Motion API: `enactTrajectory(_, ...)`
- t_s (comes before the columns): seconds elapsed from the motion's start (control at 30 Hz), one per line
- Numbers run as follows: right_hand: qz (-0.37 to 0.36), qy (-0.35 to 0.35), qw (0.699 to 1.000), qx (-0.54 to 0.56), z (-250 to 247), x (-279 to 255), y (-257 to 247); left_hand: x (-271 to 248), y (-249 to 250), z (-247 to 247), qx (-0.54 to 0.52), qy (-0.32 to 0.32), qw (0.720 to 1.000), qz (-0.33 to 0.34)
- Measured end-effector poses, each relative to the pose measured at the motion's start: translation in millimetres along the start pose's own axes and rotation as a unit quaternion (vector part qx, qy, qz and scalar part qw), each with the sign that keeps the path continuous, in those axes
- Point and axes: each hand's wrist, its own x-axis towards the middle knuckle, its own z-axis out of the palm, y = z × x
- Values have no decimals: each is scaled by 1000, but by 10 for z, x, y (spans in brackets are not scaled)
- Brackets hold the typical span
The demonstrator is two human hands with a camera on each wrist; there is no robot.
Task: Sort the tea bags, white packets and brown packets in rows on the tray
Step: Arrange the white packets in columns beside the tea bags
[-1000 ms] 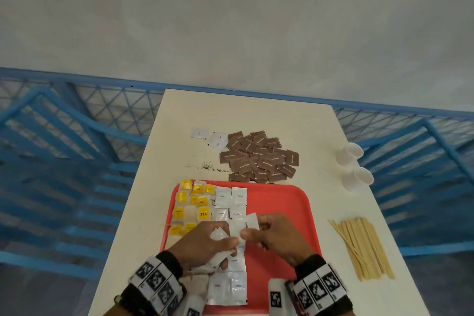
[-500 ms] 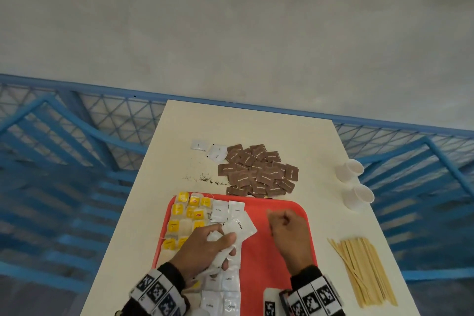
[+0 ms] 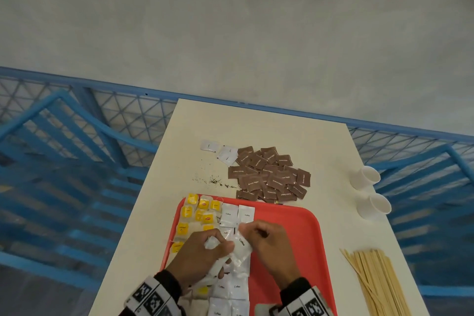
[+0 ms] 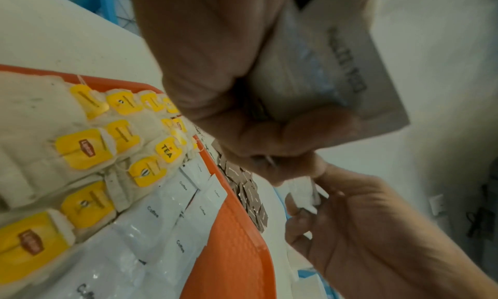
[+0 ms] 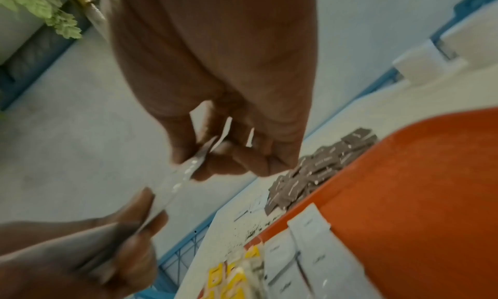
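My left hand (image 3: 225,246) grips a bundle of white packets (image 4: 323,69) above the red tray (image 3: 295,233). My right hand (image 3: 245,232) pinches the edge of one white packet (image 3: 241,245) from that bundle, seen edge-on in the right wrist view (image 5: 188,171). Tea bags (image 3: 200,215) with yellow tags lie in rows on the tray's left side. White packets (image 3: 237,214) lie in rows next to them, partly hidden by my hands. The brown packets (image 3: 269,174) sit in a pile on the table beyond the tray.
Two loose white packets (image 3: 220,150) and spilled tea dust (image 3: 213,181) lie on the table left of the brown pile. Two white cups (image 3: 369,190) stand at the right edge. Wooden stirrers (image 3: 377,282) lie right of the tray. Blue railing surrounds the table.
Half a second ago my right hand was curled over the tray, away from the bundle. It has moved back left and now pinches a white packet held by my left hand.
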Motion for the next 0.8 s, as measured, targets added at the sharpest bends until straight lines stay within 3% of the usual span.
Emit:
enactTrajectory(0.1, 51, 95, 992, 60, 100, -1, 78, 53, -22, -93, -78, 25, 996, -37)
enactTrajectory(0.2, 106, 26, 992, 66, 220, -52, 97, 64, -44, -128, -128, 31, 989, -66)
enactTrajectory(0.33, 149, 36, 982, 110, 352, -15, 101, 101, -88, -133, -169, 55, 979, -96)
enactTrajectory(0.53, 99, 30, 993, 54, 482, 65, 98, 109, -157, -225, -169, 34, 980, -99)
enactTrajectory(0.8, 134, 80, 987, 40, 392, 282, 265, 135, -168, -381, -109, -6, 990, -92)
